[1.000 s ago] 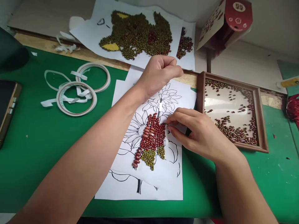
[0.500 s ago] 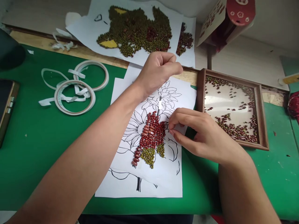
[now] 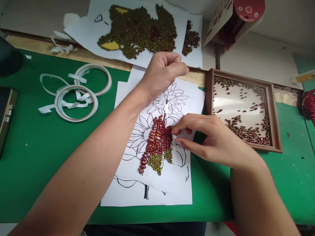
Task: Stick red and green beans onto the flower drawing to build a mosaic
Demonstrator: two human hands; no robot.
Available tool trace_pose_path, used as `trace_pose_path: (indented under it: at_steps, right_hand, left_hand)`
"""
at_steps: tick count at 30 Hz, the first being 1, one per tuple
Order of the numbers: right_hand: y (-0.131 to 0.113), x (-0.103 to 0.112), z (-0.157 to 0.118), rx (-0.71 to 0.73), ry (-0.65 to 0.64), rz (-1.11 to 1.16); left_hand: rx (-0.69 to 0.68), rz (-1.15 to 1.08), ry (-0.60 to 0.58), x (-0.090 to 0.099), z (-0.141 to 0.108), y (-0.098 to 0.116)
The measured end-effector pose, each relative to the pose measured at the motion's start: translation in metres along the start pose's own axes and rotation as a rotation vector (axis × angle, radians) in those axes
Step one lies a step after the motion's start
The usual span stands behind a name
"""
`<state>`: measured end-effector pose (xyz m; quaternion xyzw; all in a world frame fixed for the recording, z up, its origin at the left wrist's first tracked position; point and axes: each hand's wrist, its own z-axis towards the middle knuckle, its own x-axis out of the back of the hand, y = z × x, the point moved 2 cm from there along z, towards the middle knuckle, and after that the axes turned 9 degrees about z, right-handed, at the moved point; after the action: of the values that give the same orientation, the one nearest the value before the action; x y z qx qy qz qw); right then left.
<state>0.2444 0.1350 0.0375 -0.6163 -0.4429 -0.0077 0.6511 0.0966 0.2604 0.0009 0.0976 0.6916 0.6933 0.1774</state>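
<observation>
My left hand (image 3: pixel 164 72) is curled into a fist above the top of the drawing sheet (image 3: pixel 180 193); whatever it may hold is hidden. My right hand (image 3: pixel 206 139) is at the right side of the bean patch, with thumb and forefinger nearly together. A small pale bit shows at those fingertips, too small to name. Red beans (image 3: pixel 157 131) cover part of the line-drawn flowers, with larger speckled beans (image 3: pixel 142 165) in a row at lower left. Green beans (image 3: pixel 155 162) lie below the red ones. A short white strip (image 3: pixel 166 108) lies above the patch.
At right stands a brown wooden frame (image 3: pixel 277 114) with loose beans (image 3: pixel 246 132) inside. Two tape rolls (image 3: pixel 94 111) and curled white strips lie at left, near a phone (image 3: pixel 6 114). Behind is a sheet with a green bean picture (image 3: pixel 140 31). A red-topped box (image 3: pixel 248 13) stands back right.
My right hand has moved slightly left, closer to the red beans, and a pale bit now shows at its fingertips. My left fist stays closed. The whole view has shifted a little.
</observation>
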Motion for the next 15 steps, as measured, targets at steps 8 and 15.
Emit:
trace_pose_path:
  at_steps: [8,15]
  right_hand:
    - [0.0029,-0.0025,0.0038,0.012,0.001,0.011]
    - [0.0033,-0.0002,0.0027,0.035,0.004,0.040]
  left_hand:
    - [0.021,-0.031,-0.002,-0.0009,-0.0009,0.0004]
    - [-0.004,-0.011,-0.016,-0.0002,-0.0002,-0.0005]
